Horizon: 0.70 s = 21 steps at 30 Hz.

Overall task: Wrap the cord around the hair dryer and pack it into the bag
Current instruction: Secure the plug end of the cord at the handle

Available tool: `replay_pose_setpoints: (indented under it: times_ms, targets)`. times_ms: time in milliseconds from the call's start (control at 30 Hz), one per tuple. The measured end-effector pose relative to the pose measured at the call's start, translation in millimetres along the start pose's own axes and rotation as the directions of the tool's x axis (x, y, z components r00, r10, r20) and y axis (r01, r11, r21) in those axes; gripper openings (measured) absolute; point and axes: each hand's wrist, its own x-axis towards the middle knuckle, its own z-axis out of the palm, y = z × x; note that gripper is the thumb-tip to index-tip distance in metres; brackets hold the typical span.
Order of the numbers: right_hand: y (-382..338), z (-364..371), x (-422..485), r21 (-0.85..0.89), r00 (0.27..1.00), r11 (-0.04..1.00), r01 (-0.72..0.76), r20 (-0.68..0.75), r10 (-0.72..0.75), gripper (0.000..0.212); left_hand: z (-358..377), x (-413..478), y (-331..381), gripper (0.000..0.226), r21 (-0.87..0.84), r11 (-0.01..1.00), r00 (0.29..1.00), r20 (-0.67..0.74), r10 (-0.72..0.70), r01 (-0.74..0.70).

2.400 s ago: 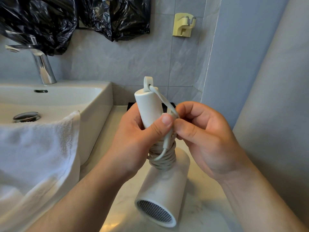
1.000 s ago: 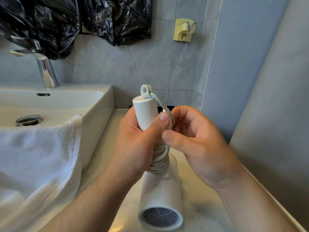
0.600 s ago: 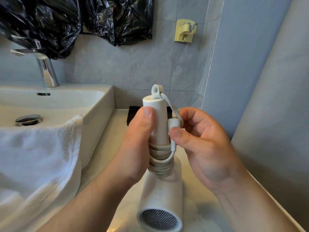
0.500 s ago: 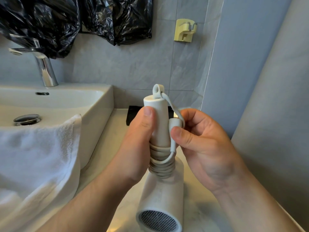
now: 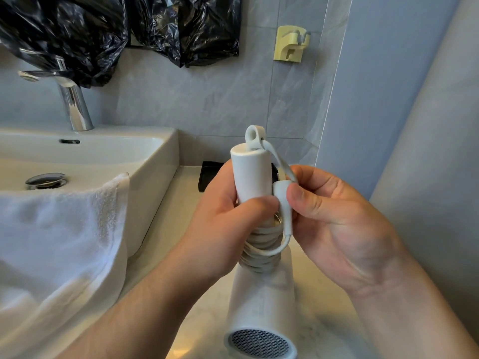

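Two hands hold the white hair dryer (image 5: 261,294) over the desk (image 5: 166,229), barrel down with its grille toward the camera, handle up. The left hand (image 5: 228,221) wraps the handle, thumb laid across its front. The right hand (image 5: 337,224) pinches the plug (image 5: 282,200) against the handle's side. The cord (image 5: 261,252) sits in tight coils round the handle's base, with one loose loop running up to the plug.

At left, the sink (image 5: 155,161) shows only its metal drain stopper (image 5: 46,180) in the basin, and a white towel (image 5: 64,224) hangs over its front rim. A black tray (image 5: 207,174) at the wall is mostly hidden. Black plastic bags (image 5: 181,27) hang on the tiles – what they hold cannot be told.

Bare desk is a narrow strip between the sink's side and the right-hand wall.

Half a second ago the left thumb stood upright along the handle; now it lies crosswise, its tip at the plug.
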Motion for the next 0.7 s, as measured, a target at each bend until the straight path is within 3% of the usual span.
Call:
replay_pose_setpoints:
  times_ms: [133,400,700]
  targets:
    - [-3.4,-2.6,-1.8,0.042,0.999,0.998,-0.038,0.015,0.037,0.042,-0.8,0.6,0.5,0.03,-0.039,0.999,0.999,0.048,0.0,0.002]
    - [-7.1,5.5,-5.9,0.024,0.998,0.999,0.035,-0.052,-0.033,0.02,4.0,3.2,-0.3,0.042,-0.022,1.0,0.999,0.053,-0.009,0.01]
    - [4.7,11.8,-1.4,-0.075,0.976,0.986,0.147,-0.149,-0.157,0.01,5.7,2.5,-6.3,0.013,-0.058,0.998,0.999,-0.046,-0.029,0.027]
